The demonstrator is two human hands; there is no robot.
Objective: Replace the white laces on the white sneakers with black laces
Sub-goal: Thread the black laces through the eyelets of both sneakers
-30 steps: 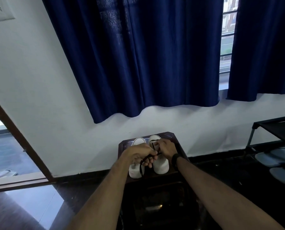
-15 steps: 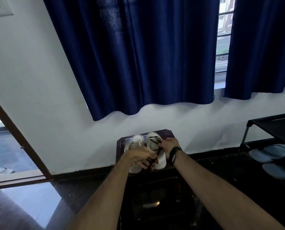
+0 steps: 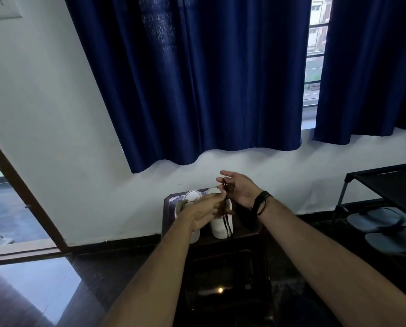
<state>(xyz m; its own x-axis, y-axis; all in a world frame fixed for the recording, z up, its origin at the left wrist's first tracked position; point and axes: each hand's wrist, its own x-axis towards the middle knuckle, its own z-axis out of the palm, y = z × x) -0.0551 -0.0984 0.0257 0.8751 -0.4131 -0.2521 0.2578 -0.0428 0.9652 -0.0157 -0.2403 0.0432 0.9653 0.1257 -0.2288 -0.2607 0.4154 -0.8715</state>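
Observation:
Two white sneakers stand side by side on a dark wooden stool (image 3: 167, 204), toes toward me. The right sneaker (image 3: 220, 226) has a black lace (image 3: 226, 220) running down its front and hanging past the toe. The left sneaker (image 3: 190, 196) is mostly hidden behind my left hand (image 3: 205, 211), which grips the black lace just above the shoe. My right hand (image 3: 239, 190) is raised above the right sneaker, palm up, pinching the upper end of the lace between thumb and finger. A dark band sits on that wrist.
Dark blue curtains (image 3: 197, 79) hang on the white wall behind the stool. A black shoe rack (image 3: 390, 182) with grey slippers (image 3: 376, 219) stands at the right. An open doorway (image 3: 6, 204) lies to the left. The floor is dark and glossy.
My right hand has lifted from the right sneaker and turned palm up, pulling the black lace upward. My left hand stays low over the shoes, holding the lace.

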